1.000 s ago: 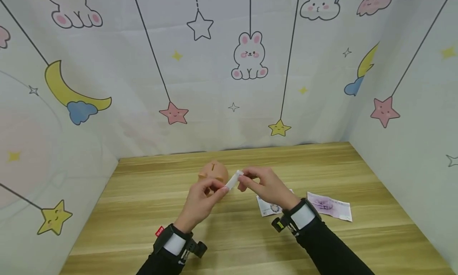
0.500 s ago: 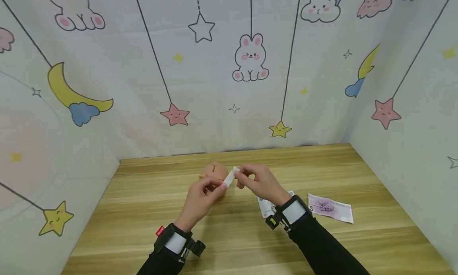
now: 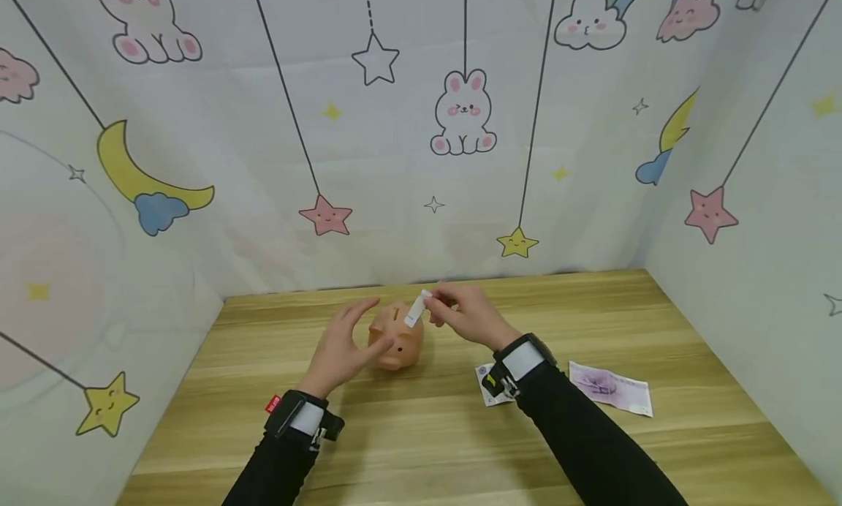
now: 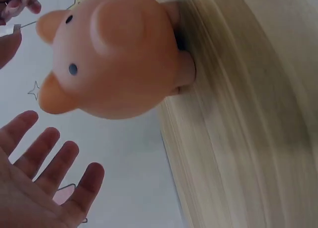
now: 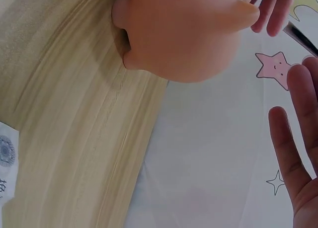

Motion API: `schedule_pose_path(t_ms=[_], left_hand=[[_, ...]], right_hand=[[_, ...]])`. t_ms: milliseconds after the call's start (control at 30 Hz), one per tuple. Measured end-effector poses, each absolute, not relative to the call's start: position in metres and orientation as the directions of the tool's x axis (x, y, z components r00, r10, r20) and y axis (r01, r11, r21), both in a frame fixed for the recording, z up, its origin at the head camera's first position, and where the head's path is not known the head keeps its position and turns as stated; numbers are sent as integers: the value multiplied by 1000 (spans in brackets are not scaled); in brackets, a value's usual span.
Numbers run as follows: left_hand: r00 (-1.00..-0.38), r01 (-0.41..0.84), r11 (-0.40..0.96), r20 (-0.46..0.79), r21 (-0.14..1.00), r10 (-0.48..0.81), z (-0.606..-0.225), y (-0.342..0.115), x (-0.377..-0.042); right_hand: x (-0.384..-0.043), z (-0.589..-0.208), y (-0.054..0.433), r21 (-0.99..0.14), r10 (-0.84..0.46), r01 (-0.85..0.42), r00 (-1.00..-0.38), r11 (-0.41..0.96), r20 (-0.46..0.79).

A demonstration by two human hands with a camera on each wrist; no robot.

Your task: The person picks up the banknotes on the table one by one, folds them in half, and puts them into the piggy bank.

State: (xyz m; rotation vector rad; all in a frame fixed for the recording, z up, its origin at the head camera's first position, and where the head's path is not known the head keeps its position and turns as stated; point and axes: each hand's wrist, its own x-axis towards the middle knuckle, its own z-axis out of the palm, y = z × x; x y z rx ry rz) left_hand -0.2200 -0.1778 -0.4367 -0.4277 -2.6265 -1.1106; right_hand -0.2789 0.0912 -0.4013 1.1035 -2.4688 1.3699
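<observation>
An orange piggy bank (image 3: 404, 349) stands on the wooden table, its snout facing me and a narrow slot (image 3: 396, 314) on top. My right hand (image 3: 470, 316) pinches one end of a folded banknote (image 3: 416, 310), a narrow white strip, slanting beside the slot. The strip's lower end is close to the pig's top; I cannot tell whether they touch. On the pig's left side my left hand (image 3: 338, 349) is spread, thumb in front, holding nothing. In the left wrist view its fingers (image 4: 89, 181) look apart from the piggy bank (image 4: 124, 54).
A purple banknote (image 3: 610, 389) lies flat on the table (image 3: 421, 447) at the right. Another banknote (image 3: 490, 389) lies partly hidden beneath my right wrist. White cartoon-printed cloth (image 3: 395, 250) encloses the table's back and sides.
My left hand has let go of the folded banknote, moved left and spread beside the piggy bank. The right hand has carried the note slightly up and left towards the slot.
</observation>
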Motion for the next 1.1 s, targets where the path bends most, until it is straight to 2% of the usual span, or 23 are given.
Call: schedule_pose_path(t_ms=[200,333,567,1100], left_hand=[[-953,290,645,153,707,260,-438,-190,-236],[-950,276,627,107,729,295,-443,-194,-241],[-937,318,596,149,737,316,-451,-189,-244],[-942,323,586,193,743,274,-456,-184,-237]], right_hand=[[-291,-392,80,-665,-580,-637,-730,389,361],[-300,-389,72,-652,-595,-629,-736,423,323],[-313,-388,60,-599,-597,-633,-745,490,298],[-332,-387,36,-488,-624,-665,-732,566,273]])
